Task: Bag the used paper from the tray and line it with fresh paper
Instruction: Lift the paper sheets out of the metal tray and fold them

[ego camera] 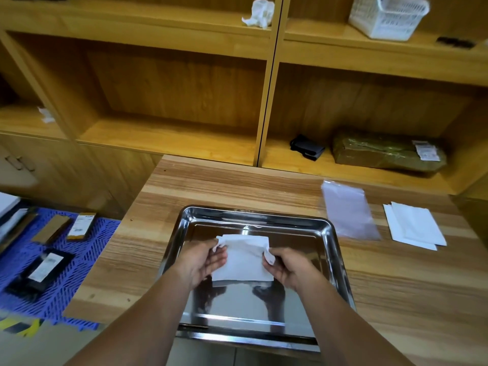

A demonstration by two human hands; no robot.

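Observation:
A shiny steel tray (330, 239) sits on the wooden table in front of me. A white sheet of used paper (244, 260) is in its middle, its near part lifted off the tray floor. My left hand (203, 261) pinches the sheet's left edge. My right hand (286, 265) grips its right edge, where the paper curls up. To the right of the tray lies a clear plastic bag (348, 210), flat on the table. Further right lie fresh white paper sheets (414, 225), stacked slightly askew.
Wooden shelves stand behind the table, with a wrapped green-brown parcel (388, 151), a black object (306, 147), a white basket (388, 15) and crumpled paper (260, 12). A blue plastic mat (60, 273) with boxes and packets lies on the floor at left.

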